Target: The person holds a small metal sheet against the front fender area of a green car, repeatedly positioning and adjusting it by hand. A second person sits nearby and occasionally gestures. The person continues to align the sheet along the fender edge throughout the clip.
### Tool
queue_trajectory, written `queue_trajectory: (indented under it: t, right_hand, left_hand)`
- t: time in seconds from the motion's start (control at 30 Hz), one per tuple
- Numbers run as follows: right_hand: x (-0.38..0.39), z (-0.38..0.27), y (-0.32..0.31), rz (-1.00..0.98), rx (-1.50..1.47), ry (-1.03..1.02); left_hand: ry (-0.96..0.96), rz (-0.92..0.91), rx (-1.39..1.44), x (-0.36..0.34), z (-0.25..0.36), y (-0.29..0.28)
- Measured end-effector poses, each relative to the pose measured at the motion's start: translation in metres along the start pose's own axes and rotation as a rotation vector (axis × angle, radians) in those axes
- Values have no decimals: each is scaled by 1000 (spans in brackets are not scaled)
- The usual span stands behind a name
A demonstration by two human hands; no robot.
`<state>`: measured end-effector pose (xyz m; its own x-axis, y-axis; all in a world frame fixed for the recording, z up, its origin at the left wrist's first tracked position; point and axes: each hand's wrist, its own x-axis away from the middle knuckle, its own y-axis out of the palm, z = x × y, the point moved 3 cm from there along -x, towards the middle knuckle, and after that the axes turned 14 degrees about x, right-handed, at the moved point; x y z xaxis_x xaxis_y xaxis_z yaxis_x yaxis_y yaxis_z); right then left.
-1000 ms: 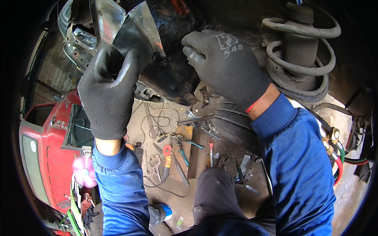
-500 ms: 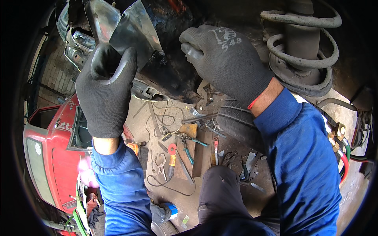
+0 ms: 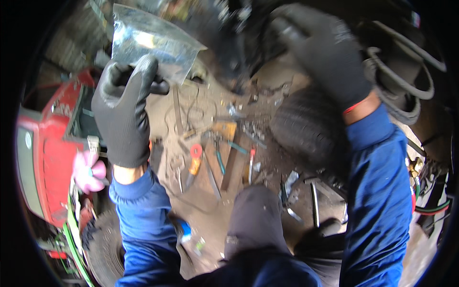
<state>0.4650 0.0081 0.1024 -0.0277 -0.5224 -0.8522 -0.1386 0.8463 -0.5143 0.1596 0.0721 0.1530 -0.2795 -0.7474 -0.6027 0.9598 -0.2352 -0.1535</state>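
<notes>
The left hand (image 3: 125, 112) pinches a bent sheet-metal piece (image 3: 153, 45) up at head height while the right hand (image 3: 325, 52), blurred so its grip cannot be told, reaches toward the dark underbody, so the sheet's thin edge may slip and drop among the tools (image 3: 215, 158) on the floor below.

Dirty workshop floor (image 3: 201, 201) strewn with pliers (image 3: 218, 158), screwdrivers (image 3: 250, 165), tyre (image 3: 306, 126).

Black gloves (image 3: 122, 112), shiny grey sheet metal (image 3: 153, 45)
</notes>
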Motion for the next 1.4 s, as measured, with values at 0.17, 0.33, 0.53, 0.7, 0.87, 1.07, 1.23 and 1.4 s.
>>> queue_trajectory:
  t: [0.17, 0.33, 0.53, 0.7, 0.87, 1.07, 1.23, 1.4]
  right_hand:
    - [1, -34, -14, 41, -58, 64]
    - [4, -84, -23, -55, -214, 202]
    - [108, -156, 41, -258, -478, 83]
    - [225, -184, 157, -791, -214, 148]
    - [260, -220, 229, -1163, 10, 222]
    - [260, -242, 255, -1389, 102, 265]
    - [296, -243, 267, -1419, 36, 360]
    - [310, -224, 256, -1372, -184, 237]
  left_hand:
    - [-343, 145, 128, 101, -80, -67]
    - [-638, 349, 193, 230, -177, -102]
    - [-767, 536, 366, 313, -292, -97]
    - [-757, 655, 264, 331, -344, -90]
    - [-720, 783, 358, 333, -346, -87]
    - [-725, 762, 358, 332, -341, -89]
    - [-701, 739, 325, 340, -345, -91]
    - [-644, 742, 406, 344, -357, -90]
